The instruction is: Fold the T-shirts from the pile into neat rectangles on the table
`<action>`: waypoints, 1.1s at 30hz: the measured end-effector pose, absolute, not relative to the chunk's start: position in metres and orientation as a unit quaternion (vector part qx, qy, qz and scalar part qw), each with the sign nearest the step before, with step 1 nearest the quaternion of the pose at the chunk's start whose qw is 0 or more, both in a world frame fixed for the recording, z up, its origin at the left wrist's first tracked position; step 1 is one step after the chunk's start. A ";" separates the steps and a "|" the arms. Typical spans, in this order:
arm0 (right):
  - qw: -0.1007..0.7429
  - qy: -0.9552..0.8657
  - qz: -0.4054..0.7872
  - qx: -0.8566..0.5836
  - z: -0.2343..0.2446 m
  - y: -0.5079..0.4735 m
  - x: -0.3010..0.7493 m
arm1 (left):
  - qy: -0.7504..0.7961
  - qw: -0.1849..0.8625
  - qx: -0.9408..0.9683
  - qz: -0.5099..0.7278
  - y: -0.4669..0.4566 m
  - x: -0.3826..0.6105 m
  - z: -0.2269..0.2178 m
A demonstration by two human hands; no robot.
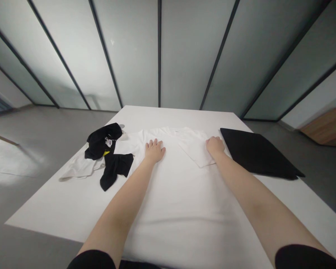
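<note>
The right hand's (215, 147) fingertips are curled out of sight, so their hold on the shirt (184, 194) cannot be told. The left hand's (155, 150) palm is hidden against it, and the forearms cover more cloth. On the left, the black clothes (104, 144) partly hide a white cloth (78, 168); their print is too small to read. The near edge of the view cuts off both sleeves (302, 256), and the right one crops a wooden piece (329, 127)
</note>
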State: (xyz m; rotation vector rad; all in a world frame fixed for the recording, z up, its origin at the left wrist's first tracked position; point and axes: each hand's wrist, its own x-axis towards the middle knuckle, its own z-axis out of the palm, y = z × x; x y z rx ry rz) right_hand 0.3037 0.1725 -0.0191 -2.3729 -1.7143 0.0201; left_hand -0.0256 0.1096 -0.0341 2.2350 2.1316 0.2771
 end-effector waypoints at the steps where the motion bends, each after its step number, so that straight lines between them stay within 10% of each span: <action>1: 0.103 -0.580 0.012 -0.808 -0.018 0.175 0.304 | 0.687 0.019 0.721 0.089 0.110 -0.026 -0.034; 33: 0.124 -0.632 -0.051 -0.763 -0.018 0.206 0.303 | 0.685 0.005 0.721 0.104 0.111 -0.023 -0.036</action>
